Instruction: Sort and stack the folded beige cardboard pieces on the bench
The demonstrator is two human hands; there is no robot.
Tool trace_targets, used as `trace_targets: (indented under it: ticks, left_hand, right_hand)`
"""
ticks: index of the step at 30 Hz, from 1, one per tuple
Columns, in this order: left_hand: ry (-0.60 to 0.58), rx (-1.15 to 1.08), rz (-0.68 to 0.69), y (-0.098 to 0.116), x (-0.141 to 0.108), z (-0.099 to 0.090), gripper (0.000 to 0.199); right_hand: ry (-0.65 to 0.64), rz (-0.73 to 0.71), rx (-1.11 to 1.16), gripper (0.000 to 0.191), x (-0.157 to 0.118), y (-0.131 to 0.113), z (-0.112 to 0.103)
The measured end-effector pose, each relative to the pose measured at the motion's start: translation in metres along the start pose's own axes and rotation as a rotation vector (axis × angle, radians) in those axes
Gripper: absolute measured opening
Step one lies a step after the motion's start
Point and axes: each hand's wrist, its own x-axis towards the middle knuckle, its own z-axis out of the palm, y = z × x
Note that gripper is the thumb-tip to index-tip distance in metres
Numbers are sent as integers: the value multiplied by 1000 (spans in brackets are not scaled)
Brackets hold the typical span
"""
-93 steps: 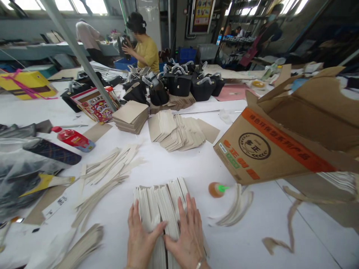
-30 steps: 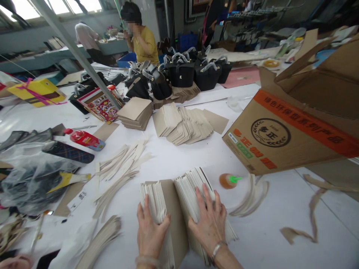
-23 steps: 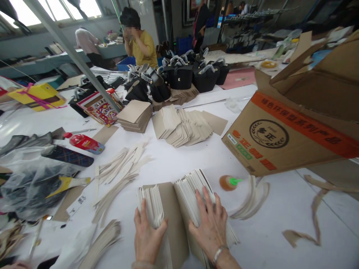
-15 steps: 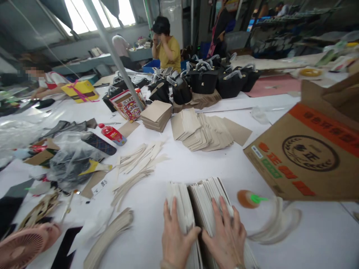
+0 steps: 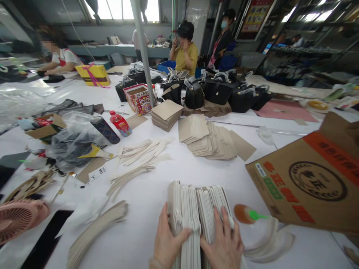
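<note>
Two rows of thin whitish board pieces stand on edge, side by side, at the front of the table. My left hand (image 5: 168,236) clasps the left row (image 5: 186,209), fingers along its outer side and thumb across the top. On the right row (image 5: 209,198) lies my right hand (image 5: 225,239), fingers over the top and outer side, thumb at the narrow gap between the rows. An amber bottle with a green nozzle (image 5: 246,214) lies just right of my right hand, near some curved pale strips (image 5: 276,243).
A printed carton (image 5: 297,183) stands at the right. Ahead are fanned board pieces (image 5: 207,138), a neat board stack (image 5: 166,114) and black handbags (image 5: 218,90). Leftward lie loose strips (image 5: 98,231), a red bottle (image 5: 120,123) and a pink fan (image 5: 22,220). Co-workers are beyond.
My left hand has moved from the top of the left row to its outer side. The gap between the two rows has narrowed. The head view has turned and levelled.
</note>
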Motion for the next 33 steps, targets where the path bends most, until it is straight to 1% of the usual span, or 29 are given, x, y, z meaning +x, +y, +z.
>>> trace_targets:
  ticks: [3, 11, 16, 20, 22, 25, 28, 30, 33]
  left_hand:
    - [-22, -151, -27, -10, 4, -2, 104]
    - [-86, -176, -28, -26, 11, -8, 99]
    - [-128, -248, -32, -39, 16, -13, 102]
    - [-175, -313, -36, -48, 19, -21, 103]
    - [-199, -338, -30, -51, 20, -26, 98]
    - [-212, -351, -30, -51, 21, -32, 83]
    - [-184, -336, -41, -47, 21, -36, 71]
    - [-152, -325, -40, -42, 19, -38, 68]
    - [-111, -310, -35, -37, 17, -40, 69]
  right_hand:
    - [-4, 1, -11, 67, 0, 0, 1]
    - [-3, 2, -39, 71, -3, -2, 8]
    - [-17, 5, -59, 72, -5, -2, 12]
    - [-29, 18, -59, 71, -5, -4, 13]
    - [-33, 22, -56, 72, -5, -5, 13]
    - [-35, 17, -52, 73, -5, -5, 13]
    - [-40, 15, -55, 74, -5, -5, 14]
    - [-50, 12, -55, 76, -6, -5, 15]
    - [-58, 14, -49, 77, -6, -6, 16]
